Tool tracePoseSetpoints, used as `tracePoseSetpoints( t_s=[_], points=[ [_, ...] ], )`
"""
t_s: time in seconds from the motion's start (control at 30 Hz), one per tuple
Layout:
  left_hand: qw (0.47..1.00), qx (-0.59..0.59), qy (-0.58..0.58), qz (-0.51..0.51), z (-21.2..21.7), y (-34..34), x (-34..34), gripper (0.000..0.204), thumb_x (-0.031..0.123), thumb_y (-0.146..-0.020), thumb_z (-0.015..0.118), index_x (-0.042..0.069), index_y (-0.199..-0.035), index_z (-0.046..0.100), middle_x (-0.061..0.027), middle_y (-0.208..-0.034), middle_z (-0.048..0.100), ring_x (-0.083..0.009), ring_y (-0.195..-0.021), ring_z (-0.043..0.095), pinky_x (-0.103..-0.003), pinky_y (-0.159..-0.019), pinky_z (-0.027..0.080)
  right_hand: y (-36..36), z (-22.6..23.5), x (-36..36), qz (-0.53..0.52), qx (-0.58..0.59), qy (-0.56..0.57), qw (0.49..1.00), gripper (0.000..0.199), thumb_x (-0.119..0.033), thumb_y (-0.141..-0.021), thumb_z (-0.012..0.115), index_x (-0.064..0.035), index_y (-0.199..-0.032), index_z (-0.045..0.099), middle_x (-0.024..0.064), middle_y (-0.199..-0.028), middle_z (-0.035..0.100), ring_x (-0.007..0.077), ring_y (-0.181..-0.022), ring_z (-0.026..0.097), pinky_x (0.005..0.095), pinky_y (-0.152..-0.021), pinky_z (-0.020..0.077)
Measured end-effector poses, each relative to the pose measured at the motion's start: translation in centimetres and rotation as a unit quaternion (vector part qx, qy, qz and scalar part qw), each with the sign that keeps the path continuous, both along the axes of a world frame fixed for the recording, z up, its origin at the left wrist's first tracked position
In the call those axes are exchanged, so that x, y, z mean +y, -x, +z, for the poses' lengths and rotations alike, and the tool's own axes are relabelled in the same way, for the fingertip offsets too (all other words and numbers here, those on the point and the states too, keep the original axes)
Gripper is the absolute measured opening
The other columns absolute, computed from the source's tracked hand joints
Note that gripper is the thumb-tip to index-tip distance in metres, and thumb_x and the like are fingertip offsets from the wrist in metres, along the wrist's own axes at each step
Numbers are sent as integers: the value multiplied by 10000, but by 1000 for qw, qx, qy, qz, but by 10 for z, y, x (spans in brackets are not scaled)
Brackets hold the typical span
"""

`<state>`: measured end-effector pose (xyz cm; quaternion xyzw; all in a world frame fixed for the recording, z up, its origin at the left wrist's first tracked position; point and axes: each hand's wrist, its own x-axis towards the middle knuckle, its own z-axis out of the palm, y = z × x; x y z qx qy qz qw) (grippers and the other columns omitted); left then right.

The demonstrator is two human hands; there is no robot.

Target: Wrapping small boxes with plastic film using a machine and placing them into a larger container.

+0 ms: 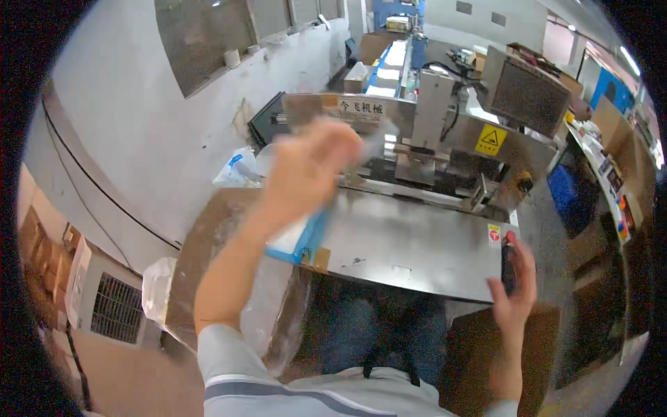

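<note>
My left hand [309, 170] is raised over the left part of the machine, blurred by motion. Its fingers look curled, and a pale, translucent smear [381, 139] shows by the fingertips; what it is cannot be made out. Below the wrist lies a blue tray [304, 243] with white contents, partly hidden by my forearm. At the right end of the steel worktop [410, 240], my right hand [515, 281] is beside a black control box [508, 267] with a red button [511, 237]. Its thumb and fingers are spread apart; whether they press anything cannot be told.
Behind the worktop stands the machine's metal head [417, 167], with a yellow warning label [490, 139] and a monitor [531, 90]. A conveyor [390, 66] runs away behind it. Plastic-covered cardboard [208, 229] is at the left, and a cluttered shelf [604, 174] at the right.
</note>
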<state>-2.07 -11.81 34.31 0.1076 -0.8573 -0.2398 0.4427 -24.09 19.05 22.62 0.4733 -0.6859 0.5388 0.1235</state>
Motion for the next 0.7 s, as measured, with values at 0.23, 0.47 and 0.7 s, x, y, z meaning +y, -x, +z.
tracePoseSetpoints(
  t_s=[0.23,0.47,0.7],
  points=[
    [954,-113,-199,-191,-75,3,132,187,109,-933,652,14,-1094,640,-156,-894,708,-252,-796,706,-331,-723,550,-39,11,-38,255,-7,-125,959,266,-190,-799,800,-30,-969,672,157,-914,687,297,-860,688,375,-751,531],
    [843,-150,-476,-202,-143,-18,134,162,84,-934,666,-27,-1052,670,-53,-888,702,-85,-807,655,-237,-724,545,-27,-8,-26,196,-64,-147,967,77,-85,-869,702,-12,-891,694,143,-855,696,277,-800,686,348,-711,532],
    [796,-193,-561,-118,-208,12,110,227,229,-950,674,32,-842,643,56,-644,555,-18,-512,410,-205,-459,292,0,-55,-54,156,6,-34,987,115,-35,-795,753,-25,-884,681,119,-989,692,298,-888,670,361,-775,530]
  ],
)
